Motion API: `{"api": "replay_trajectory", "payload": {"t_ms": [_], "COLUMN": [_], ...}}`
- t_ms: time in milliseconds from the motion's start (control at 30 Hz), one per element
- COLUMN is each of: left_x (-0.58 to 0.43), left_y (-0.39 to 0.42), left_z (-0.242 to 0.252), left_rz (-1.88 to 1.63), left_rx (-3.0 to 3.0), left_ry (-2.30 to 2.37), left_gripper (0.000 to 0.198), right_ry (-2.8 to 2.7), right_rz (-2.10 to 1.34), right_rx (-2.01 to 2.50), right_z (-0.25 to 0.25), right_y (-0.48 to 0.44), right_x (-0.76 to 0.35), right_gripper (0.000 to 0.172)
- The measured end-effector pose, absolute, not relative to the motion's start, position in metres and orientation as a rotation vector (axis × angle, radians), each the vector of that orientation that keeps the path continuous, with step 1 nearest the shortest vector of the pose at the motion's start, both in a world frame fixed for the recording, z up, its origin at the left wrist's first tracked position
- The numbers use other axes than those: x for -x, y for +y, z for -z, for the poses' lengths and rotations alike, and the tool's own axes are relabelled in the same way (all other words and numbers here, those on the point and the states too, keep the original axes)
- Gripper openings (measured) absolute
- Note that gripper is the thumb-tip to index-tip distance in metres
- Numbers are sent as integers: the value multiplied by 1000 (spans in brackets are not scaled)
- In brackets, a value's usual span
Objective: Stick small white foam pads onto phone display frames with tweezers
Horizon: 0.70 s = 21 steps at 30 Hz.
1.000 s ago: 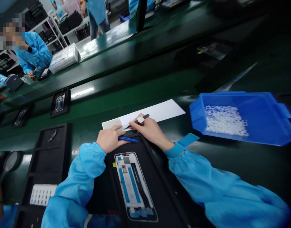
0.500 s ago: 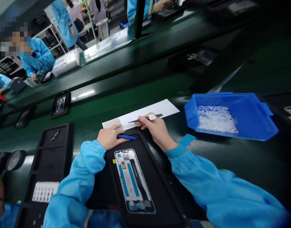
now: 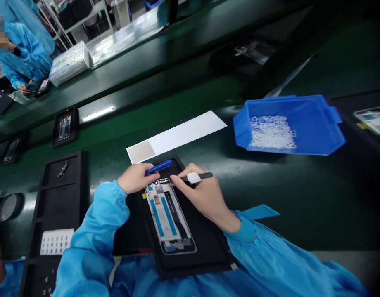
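Observation:
My left hand (image 3: 137, 178) is closed round a blue pen-like tool (image 3: 159, 167) and rests at the top left of the phone frame. Between the fingers of my right hand (image 3: 205, 196) are dark tweezers (image 3: 205, 175) with a white piece on the grip. Their tips reach the top end of the phone frame (image 3: 168, 216); whether they hold anything is too small to tell. The phone frame, with blue strips inside, lies in a black tray (image 3: 205, 251). Beyond both hands lies a white paper strip (image 3: 186, 131) with a greyish patch at its left end.
A blue bin (image 3: 317, 132) of small white pieces stands to the right. On the left is a black compartment tray (image 3: 58, 202) holding a white card of small parts (image 3: 56, 242). More phone trays (image 3: 65, 127) sit further back. Across the bench a co-worker (image 3: 22, 62) sits near stacked clear trays (image 3: 70, 64).
My right hand has brought the tweezers from the paper strip back to the phone frame's top end. My left hand stays by the frame with the blue tool. The view has shifted.

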<state>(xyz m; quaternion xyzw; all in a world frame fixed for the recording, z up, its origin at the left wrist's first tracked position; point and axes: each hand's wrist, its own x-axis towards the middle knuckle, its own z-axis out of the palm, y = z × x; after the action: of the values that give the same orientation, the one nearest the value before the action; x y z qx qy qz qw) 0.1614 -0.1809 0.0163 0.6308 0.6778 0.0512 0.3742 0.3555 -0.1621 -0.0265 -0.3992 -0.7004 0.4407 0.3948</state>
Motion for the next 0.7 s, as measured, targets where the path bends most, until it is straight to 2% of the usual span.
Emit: {"api": "replay_trajectory", "payload": {"t_ms": [700], "left_x": [-163], "left_y": [-177], "left_z": [-18], "left_rz": [-44], "left_rx": [-1634], "left_ry": [1713], "left_gripper": [23], "right_ry": [-1881], "right_rz": [-1086], "right_rx": [1072], "right_z": [24], "right_y": [-159], "right_x": [-356], "right_gripper": [22]}}
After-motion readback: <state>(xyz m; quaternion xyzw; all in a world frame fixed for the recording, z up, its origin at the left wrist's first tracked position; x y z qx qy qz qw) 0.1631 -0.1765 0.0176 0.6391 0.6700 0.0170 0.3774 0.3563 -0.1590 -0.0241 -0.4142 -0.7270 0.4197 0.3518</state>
